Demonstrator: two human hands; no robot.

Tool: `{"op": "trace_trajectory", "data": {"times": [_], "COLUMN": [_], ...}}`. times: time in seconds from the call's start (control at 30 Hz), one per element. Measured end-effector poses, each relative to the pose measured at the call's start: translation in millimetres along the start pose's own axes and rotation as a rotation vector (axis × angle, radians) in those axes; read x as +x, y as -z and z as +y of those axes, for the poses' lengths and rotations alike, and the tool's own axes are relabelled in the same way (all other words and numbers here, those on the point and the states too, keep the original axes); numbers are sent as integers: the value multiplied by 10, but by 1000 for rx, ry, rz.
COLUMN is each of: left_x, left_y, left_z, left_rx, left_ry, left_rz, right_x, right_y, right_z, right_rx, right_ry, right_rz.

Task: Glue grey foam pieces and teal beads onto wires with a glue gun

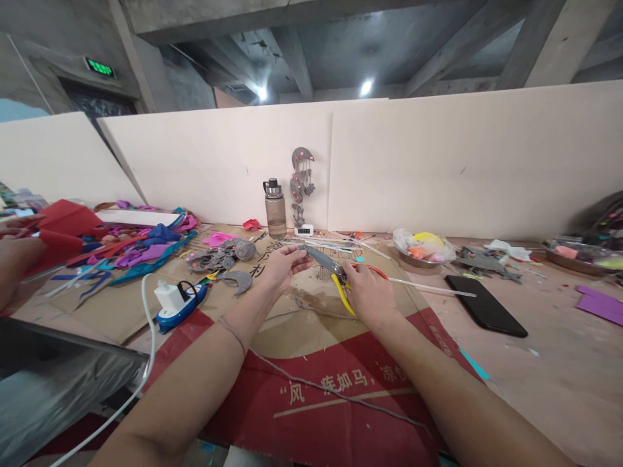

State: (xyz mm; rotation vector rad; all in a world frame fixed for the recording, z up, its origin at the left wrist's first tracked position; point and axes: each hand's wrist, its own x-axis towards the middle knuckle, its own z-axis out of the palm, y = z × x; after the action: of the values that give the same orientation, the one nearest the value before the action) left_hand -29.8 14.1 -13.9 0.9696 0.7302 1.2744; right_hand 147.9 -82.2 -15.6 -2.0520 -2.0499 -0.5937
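Note:
My right hand [370, 290] grips a pair of scissors [321, 259] by their yellow and red-orange handles. The grey blades point left, toward my left hand [287, 264]. That hand's thumb and fingers are pinched together right by the blade tips; what they pinch is too small to make out. Below both hands, a grey yarn [311, 383] trails across the cardboard sheet [272, 428], which has a red printed part. A crescent-shaped grey felt piece [237, 281] lies left of my left hand, next to a grey yarn ball [244, 249] and more grey pieces.
A grey moon hanging ornament [302, 157] and a bottle [276, 211] stand against the white board. A blue power strip [181, 308] sits left, a black phone [485, 305] right. Bowls [423, 250] hold bagged bits. Another person's hand [19, 259] holds red felt [68, 224].

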Motion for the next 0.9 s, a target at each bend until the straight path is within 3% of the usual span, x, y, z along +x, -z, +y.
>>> {"op": "trace_trajectory", "data": {"times": [0.9], "left_x": [35], "left_y": [40], "left_z": [-62], "left_rx": [84], "left_ry": [10], "left_rz": [-8], "right_x": [-9], "right_y": [-14], "right_z": [-53], "right_rx": [62], "right_ry": [16], "right_rz": [-111]}}
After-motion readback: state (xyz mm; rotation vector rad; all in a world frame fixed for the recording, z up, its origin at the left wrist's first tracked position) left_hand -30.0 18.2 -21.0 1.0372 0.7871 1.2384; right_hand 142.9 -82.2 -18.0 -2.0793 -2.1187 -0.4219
